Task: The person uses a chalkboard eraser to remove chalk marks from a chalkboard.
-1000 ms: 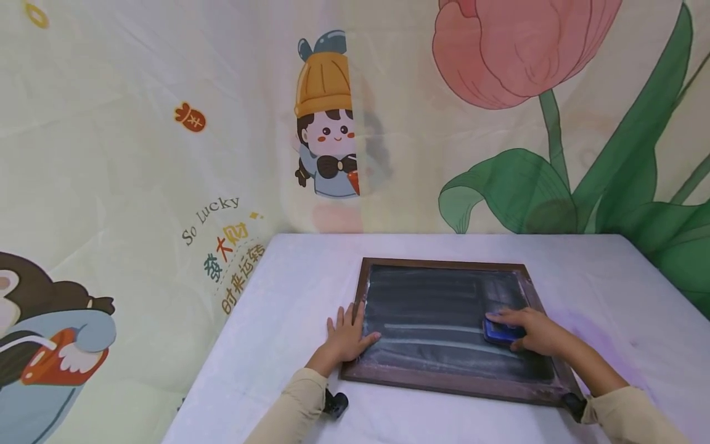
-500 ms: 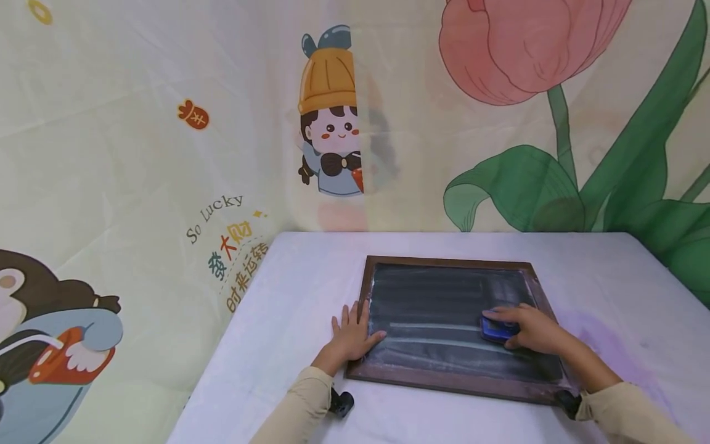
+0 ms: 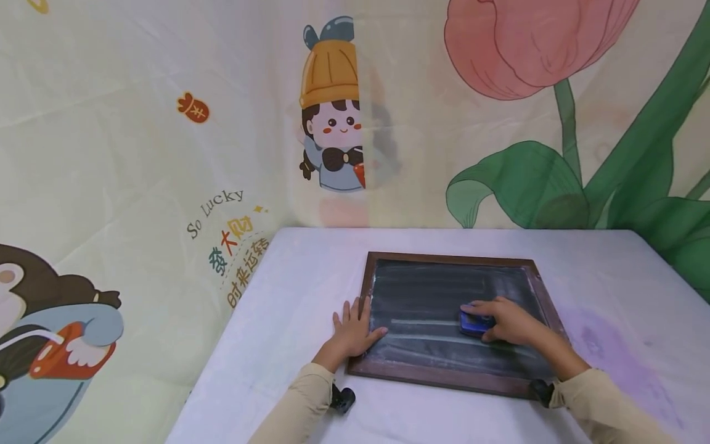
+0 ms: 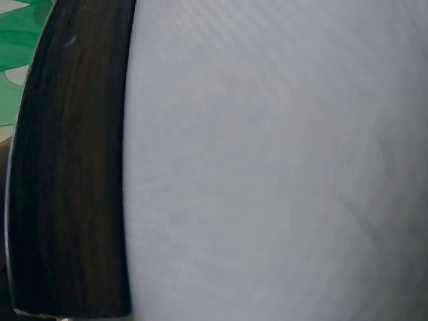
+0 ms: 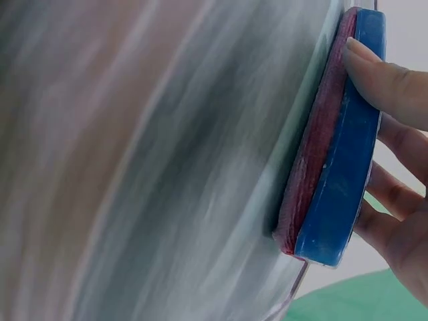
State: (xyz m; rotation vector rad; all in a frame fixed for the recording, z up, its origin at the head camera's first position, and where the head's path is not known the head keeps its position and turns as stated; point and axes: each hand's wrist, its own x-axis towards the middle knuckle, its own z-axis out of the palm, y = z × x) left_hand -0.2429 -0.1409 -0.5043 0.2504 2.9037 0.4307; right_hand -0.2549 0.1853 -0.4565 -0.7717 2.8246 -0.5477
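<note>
Eraser has shifted left across the chalkboard, wiping step in hand
Right hand grip pinches eraser mid-board; left hand, fingers spread, braces the frame on the surface; next stroke needs steady pressure over remaining chalk streaks

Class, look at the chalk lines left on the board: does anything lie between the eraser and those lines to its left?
Nothing visible does. The right hand grips the blue eraser flat on the chalkboard, and the chalk lines run leftward over bare board. The left hand rests at the board's left frame, beyond them.
</note>
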